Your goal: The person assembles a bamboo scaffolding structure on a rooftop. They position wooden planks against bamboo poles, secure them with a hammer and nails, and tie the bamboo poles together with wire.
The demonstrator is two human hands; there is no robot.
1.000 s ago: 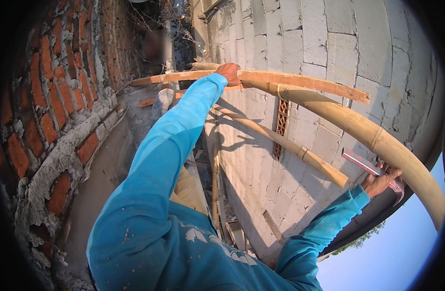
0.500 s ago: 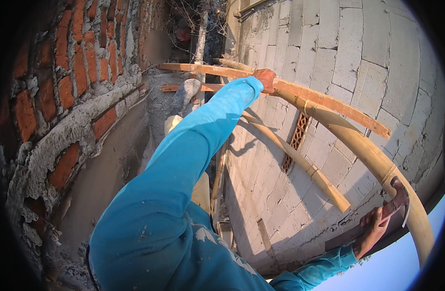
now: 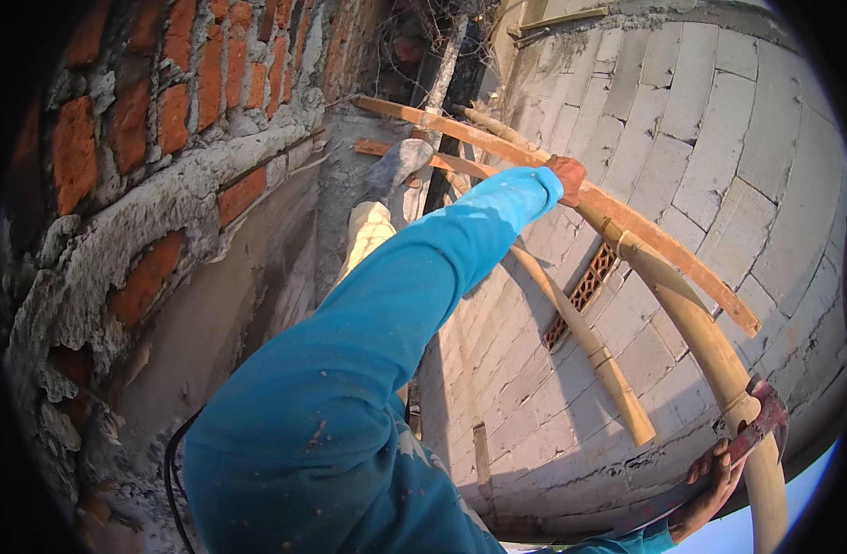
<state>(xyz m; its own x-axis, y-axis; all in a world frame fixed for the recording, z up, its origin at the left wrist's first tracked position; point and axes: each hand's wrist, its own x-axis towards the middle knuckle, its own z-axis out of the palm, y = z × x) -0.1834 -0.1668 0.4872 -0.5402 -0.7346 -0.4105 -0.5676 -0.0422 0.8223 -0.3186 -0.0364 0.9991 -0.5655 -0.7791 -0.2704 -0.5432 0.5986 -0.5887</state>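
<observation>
The fingers of the left hand (image 3: 568, 175) are curled shut around the wooden plank (image 3: 627, 226), a long reddish board that runs from the gap between the 2 walls down toward the right. The fingers of the right hand (image 3: 710, 480) are closed on a red-headed tool (image 3: 761, 420), seemingly a hammer or pry tool, though its handle is mostly hidden; its head lies against the lower stretch of the thick bamboo pole (image 3: 691, 323).

That pole lies just under the plank and touches it near the left hand, then bends away toward the lower right. A second, thinner bamboo pole (image 3: 585, 342) slants below both, against the grey block wall (image 3: 710, 120), near a small brick vent (image 3: 585, 291). To the left stands a rough red brick wall (image 3: 165, 138) with thick mortar.

By its look, the plank is stiff, dry and fairly light for its length, rough rather than slippery, and may splinter at the edges; a wrap-around hold across its width, as the left hand has now, seems soundest. The bamboo is likely rigid, smooth and rounder, so a hand could slide along it; holding next to a node ring would give better purchase. The blue sleeve (image 3: 396, 305) spans the middle of the view.
</observation>
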